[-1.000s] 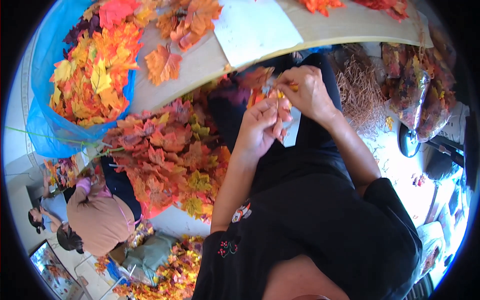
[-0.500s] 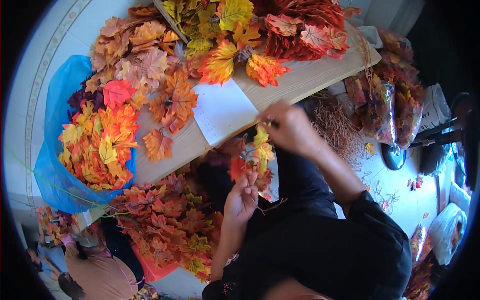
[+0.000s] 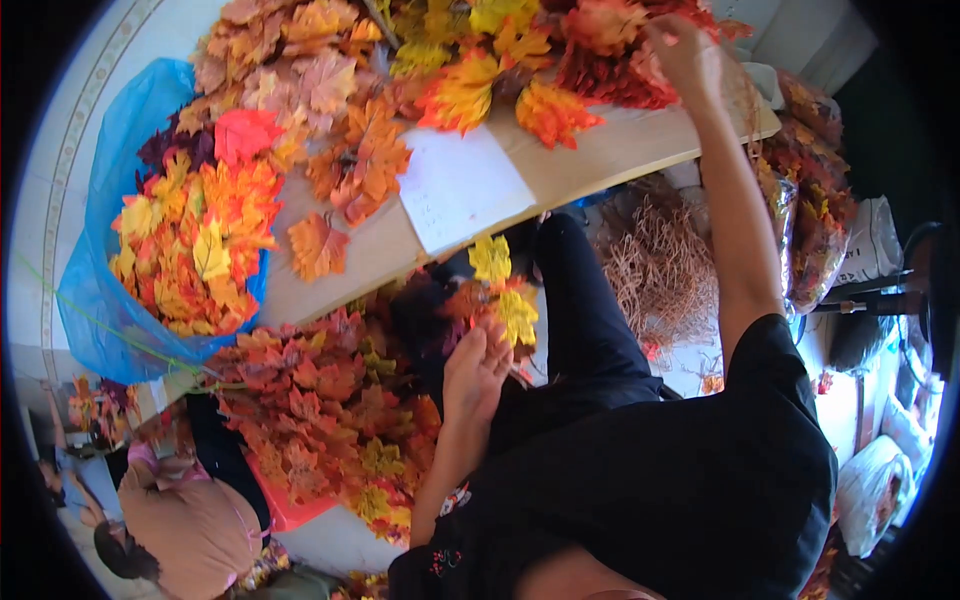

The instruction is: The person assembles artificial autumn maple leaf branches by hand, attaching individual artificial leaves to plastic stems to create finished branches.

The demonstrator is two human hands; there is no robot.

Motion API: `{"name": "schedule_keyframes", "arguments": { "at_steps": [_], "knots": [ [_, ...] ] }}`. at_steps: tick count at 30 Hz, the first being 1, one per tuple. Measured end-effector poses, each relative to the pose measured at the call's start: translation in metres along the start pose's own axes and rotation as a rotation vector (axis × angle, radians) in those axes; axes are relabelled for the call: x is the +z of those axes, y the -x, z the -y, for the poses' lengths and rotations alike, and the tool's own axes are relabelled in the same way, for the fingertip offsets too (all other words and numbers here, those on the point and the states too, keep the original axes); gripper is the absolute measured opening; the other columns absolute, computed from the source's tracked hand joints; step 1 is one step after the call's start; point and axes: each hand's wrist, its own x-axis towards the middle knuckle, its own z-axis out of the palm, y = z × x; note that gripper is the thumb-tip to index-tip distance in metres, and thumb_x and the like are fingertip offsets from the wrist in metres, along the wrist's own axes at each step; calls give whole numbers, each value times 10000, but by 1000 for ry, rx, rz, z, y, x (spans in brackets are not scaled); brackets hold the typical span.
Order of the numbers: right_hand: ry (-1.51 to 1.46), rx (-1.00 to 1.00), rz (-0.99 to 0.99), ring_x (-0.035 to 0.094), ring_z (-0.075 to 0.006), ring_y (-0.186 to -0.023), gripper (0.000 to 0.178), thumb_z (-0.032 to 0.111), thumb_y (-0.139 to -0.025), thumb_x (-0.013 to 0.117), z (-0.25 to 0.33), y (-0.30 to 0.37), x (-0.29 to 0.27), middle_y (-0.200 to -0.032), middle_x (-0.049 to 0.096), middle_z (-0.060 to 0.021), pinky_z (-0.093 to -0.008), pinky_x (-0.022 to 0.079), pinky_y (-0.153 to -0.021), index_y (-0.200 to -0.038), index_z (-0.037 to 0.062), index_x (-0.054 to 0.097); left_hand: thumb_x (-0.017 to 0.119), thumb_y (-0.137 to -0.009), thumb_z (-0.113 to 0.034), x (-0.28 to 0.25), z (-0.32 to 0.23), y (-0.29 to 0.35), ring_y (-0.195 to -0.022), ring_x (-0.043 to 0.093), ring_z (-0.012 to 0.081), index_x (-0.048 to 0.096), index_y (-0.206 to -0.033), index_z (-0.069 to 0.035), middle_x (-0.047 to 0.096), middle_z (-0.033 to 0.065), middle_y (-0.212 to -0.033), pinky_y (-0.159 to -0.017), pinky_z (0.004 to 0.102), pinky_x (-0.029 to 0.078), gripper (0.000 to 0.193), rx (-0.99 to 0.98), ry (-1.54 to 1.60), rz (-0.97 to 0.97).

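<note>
Left hand grips yellow leaves below the table edge, right arm stretches over the table

The left hand [image 3: 475, 375] has its fingers closed on the lower part of a leaf bunch [image 3: 517, 315], yellow with some orange, in front of the table [image 3: 590, 165]. The bunch's upper leaf comes near the table's front edge. The right hand [image 3: 688, 60] is well apart, at the red leaf pile [image 3: 660, 85] toward the table's far right; I cannot tell whether its bent fingers grip a leaf. A strip of wood shows between that pile and the front edge. The white paper [image 3: 465, 190] lies along this edge. Left of it, a blue bag [image 3: 110, 250] of leaves stands by the table's end. Brown stems [image 3: 665, 270] bunch below the edge, left of the right forearm.
</note>
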Motion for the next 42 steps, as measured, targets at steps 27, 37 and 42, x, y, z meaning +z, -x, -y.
{"name": "schedule_keyframes", "arguments": {
  "at_steps": [27,37,42],
  "knots": [
    [-729,-211,826,560,-209,-690,59,104,-715,646,165,267,-39,-662,596,-56,-334,384,-788,-707,47,630,596,-852,-175,-2,-15,-11,-651,541,67,581,-938,-44,593,21,-850,-551,194,459,157,214,-97,65],
    [-1012,429,1092,508,-31,-528,140,77,-814,598,170,278,-41,-607,587,-31,-196,399,-463,-785,-60,609,571,-863,-117,-2,-10,-11,-695,569,89,578,-933,-10,608,58,-873,-597,214,480,128,319,-181,164],
    [-1139,690,1259,448,-22,-540,158,122,-826,618,165,278,-41,-653,558,13,-168,337,-445,-840,-35,626,554,-868,-82,-9,-1,-13,-729,587,99,579,-900,-6,614,65,-874,-634,217,490,86,423,-265,183]
  ]
}}
